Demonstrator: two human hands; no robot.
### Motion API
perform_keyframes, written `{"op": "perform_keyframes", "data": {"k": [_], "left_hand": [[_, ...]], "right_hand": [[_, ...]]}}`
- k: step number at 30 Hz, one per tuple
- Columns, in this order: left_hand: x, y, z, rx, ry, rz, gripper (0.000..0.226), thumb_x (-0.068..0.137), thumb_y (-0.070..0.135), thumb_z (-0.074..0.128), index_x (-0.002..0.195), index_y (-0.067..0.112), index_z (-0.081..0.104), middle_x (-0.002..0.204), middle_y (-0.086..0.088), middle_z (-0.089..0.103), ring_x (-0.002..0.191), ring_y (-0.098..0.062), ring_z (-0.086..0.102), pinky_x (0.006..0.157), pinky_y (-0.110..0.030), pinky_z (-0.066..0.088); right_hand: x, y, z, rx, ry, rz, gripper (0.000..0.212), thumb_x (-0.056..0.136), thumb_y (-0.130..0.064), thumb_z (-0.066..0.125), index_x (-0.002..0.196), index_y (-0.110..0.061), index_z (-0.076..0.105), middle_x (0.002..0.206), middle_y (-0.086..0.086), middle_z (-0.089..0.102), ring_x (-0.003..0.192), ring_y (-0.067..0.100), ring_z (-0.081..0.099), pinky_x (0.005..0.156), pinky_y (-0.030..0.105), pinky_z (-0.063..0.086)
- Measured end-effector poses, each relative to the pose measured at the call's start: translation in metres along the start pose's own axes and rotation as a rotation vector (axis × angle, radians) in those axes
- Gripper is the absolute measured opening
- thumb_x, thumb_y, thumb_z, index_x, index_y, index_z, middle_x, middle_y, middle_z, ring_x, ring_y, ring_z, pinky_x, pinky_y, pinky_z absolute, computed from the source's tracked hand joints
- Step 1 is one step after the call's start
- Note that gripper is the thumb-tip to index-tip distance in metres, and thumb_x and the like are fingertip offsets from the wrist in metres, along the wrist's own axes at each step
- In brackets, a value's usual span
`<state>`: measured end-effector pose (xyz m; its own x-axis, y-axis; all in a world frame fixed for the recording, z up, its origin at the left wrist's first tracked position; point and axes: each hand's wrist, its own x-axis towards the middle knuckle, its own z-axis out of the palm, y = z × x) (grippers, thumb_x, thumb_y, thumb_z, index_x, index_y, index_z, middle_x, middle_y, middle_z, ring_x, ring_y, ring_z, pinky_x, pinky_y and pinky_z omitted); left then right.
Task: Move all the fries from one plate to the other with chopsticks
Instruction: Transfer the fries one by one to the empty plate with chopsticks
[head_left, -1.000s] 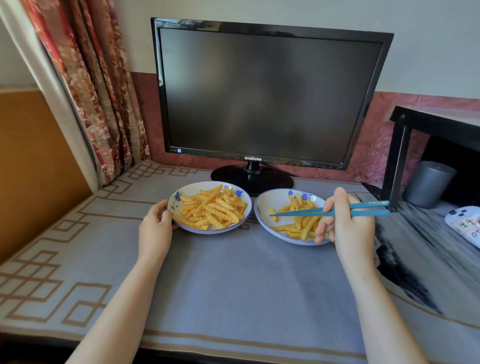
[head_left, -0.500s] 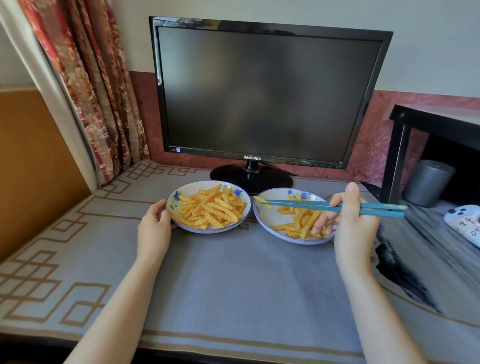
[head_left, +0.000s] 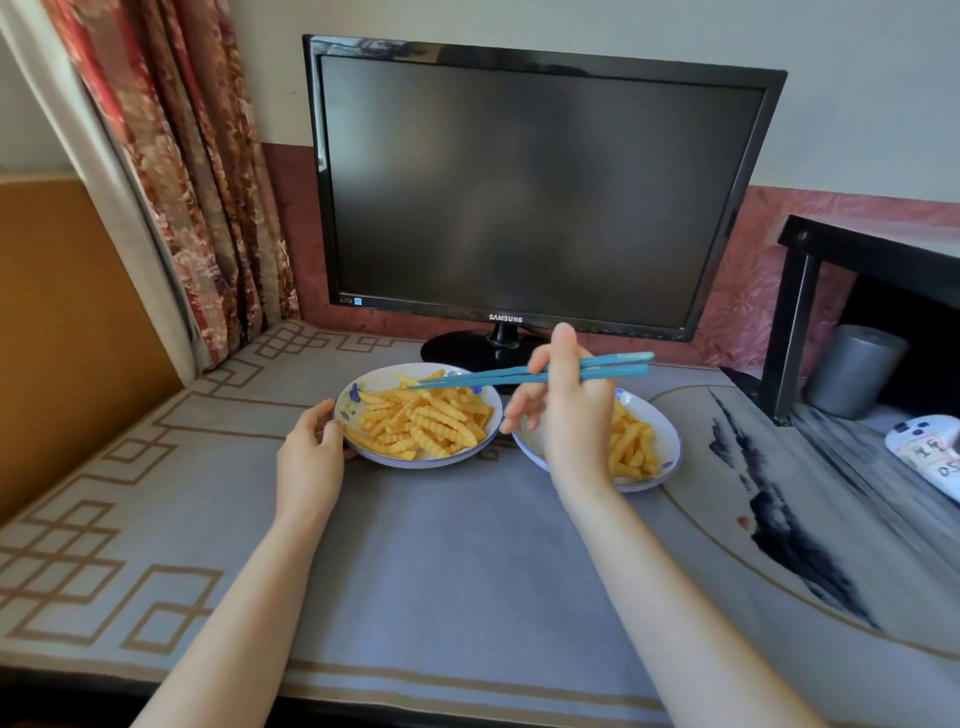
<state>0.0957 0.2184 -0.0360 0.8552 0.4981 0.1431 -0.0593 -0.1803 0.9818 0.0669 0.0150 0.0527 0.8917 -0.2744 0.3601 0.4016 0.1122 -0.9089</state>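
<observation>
Steadying the left plate (head_left: 421, 464), the left hand (head_left: 309, 457) curls thumb and fingers against its near-left rim. Heaped on this plate are crinkle-cut fries (head_left: 426, 421), ridged, stiff-looking and matte yellow. The teal chopsticks (head_left: 493, 376), smooth and tapering, have swung left: a second ago their tips were down in the right plate (head_left: 672, 441), half a second ago they carried a fry across its left rim, and now they hang above the far side of the left heap. Whether that fry is pinched at the tips or has already been dropped cannot be told against the pile. The right hand (head_left: 566, 421) grips the sticks mid-shaft, index finger raised. A thinner layer of fries lies on the right plate, so the transfer looks part done. Both plates are shallow glazed white with blue flowers, on the cloth-covered bench (head_left: 441, 561).
</observation>
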Motion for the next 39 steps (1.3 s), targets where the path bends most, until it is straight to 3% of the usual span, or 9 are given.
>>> {"op": "perform_keyframes", "data": {"k": [10,18,28,39], "left_hand": [[0.001,-0.002,0.000,-0.012,0.000,0.007,0.037,0.098,0.008,0.038,0.133,0.008,0.053,0.123,-0.010,0.062,0.087,-0.015,0.065,0.089,-0.037,0.053],[-0.001,-0.001,0.001,-0.011,0.003,0.009,0.038,0.099,0.009,0.037,0.134,0.008,0.053,0.124,-0.008,0.062,0.081,-0.006,0.062,0.083,-0.031,0.051],[-0.001,-0.002,0.000,0.008,-0.010,0.011,0.037,0.099,0.010,0.038,0.133,0.010,0.053,0.121,-0.008,0.063,0.085,-0.019,0.066,0.084,-0.032,0.049],[0.001,-0.002,-0.001,0.015,-0.016,0.004,0.037,0.099,0.011,0.039,0.133,0.010,0.053,0.123,-0.009,0.063,0.088,-0.019,0.066,0.087,-0.035,0.051]], "right_hand": [[0.000,0.023,0.024,-0.057,-0.154,0.026,0.041,0.103,-0.032,0.039,0.071,-0.012,0.054,0.044,0.014,0.054,0.034,0.024,0.052,0.035,0.019,0.031],[0.006,0.002,-0.030,-0.072,0.003,-0.015,0.038,0.103,-0.029,0.039,0.072,-0.010,0.050,0.041,0.012,0.052,0.035,0.025,0.052,0.039,0.023,0.028],[0.017,-0.013,-0.125,-0.200,0.204,-0.119,0.037,0.104,-0.027,0.038,0.073,-0.010,0.048,0.038,0.010,0.052,0.029,0.019,0.046,0.034,0.020,0.026],[0.020,0.004,-0.128,-0.246,0.223,-0.113,0.039,0.104,-0.025,0.037,0.070,-0.011,0.048,0.039,0.010,0.054,0.029,0.019,0.047,0.034,0.018,0.030]]}}
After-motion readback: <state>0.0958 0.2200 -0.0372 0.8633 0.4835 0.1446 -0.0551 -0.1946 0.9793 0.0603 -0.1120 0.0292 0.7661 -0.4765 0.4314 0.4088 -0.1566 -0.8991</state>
